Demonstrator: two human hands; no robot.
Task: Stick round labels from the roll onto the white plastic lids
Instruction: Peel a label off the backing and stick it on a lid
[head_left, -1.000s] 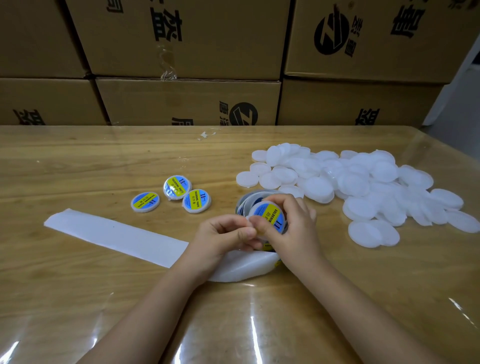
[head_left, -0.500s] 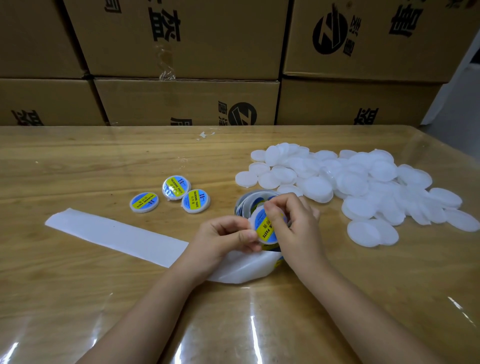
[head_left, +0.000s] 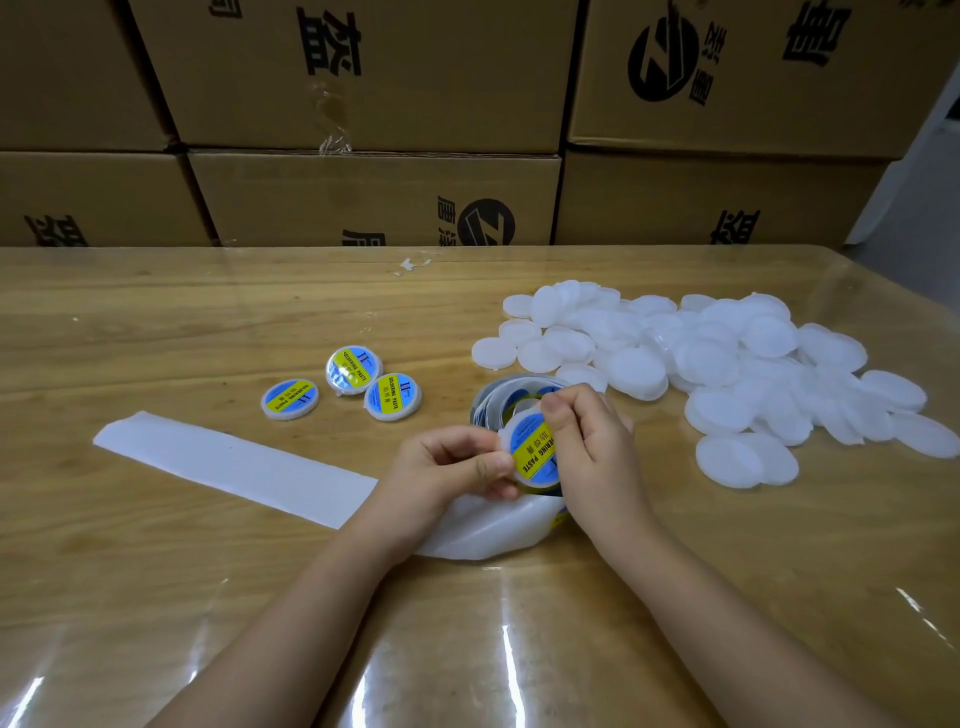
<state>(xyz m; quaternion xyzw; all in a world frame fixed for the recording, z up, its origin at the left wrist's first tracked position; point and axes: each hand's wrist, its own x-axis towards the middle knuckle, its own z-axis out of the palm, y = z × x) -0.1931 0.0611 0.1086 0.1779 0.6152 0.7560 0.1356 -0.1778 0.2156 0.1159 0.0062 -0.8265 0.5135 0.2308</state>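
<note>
Left hand: the left hand has its fingers curled in. Its thumb and fingers pinch the left edge of one white lid.
Right hand: the right hand is right next to the left hand, and they almost touch. Its fingers are bent round the right side of the same lid, and its thumb lies on top of the label.
Lid: it sits between the two hands, tipped up so its top faces the person.
Label: the round label is blue with a yellow band. It lies on the lid, partly under the right thumb.
Roll: the roll of labels stands just behind both hands, on the far side of them.
Paper strip: a long white paper strip goes under the left wrist and runs far out to the left of the left hand.
Done lids: three lids with labels lie close together, beyond the left hand and to its left.
Plain lids: a big pile of white lids lies beyond the right hand and to its right.
Table: the wooden table is shiny.
Boxes: brown boxes are stacked far behind both hands.
</note>
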